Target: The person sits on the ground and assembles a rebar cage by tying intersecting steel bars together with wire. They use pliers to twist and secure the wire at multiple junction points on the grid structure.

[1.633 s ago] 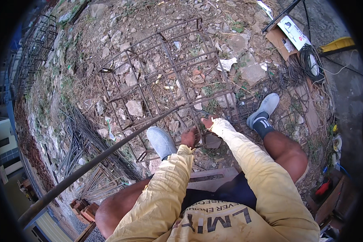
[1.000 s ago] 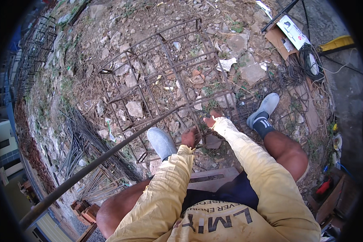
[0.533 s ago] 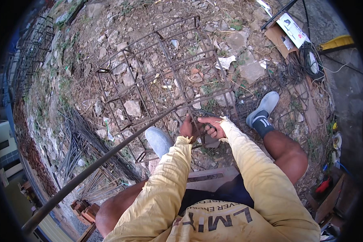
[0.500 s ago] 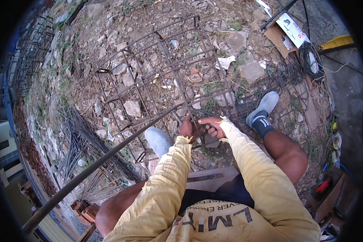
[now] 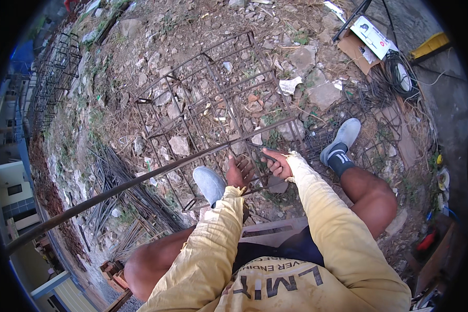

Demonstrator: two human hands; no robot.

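From the hands, the steel-bar cage (image 5: pixel 224 93) is seen lying over stony ground, from approx. 10 to 1 o'clock, its near edge right by the fingers. Shape-wise, a lot looks done: long rods are already crossed by bent hoops, & an open box form is made. One long bar (image 5: pixel 140 180) is run in from 8 o'clock & laid across the cage's near side. A slim dark tool, plier-like, kind not certain (image 5: pixel 258 147), is gripped in the R hand (image 5: pixel 279 162), its tip aimed to 10 o'clock, nr the crossing of bar & rod; contact can't be told. The L hand (image 5: pixel 239 172) is held just under that crossing, approx. 9 o'clock of the R; fingers are loosely parted & half-curled, nothing clearly seen in them. Work's judged to be mid-way at this one joint, not finished; no tie can be made out at this size, so no. of joints left can't be counted. Loose rods (image 5: pixel 122 179) are heaped at 9 o'clock, and a 2nd cage (image 5: pixel 54 78) is seen at 10, further off.
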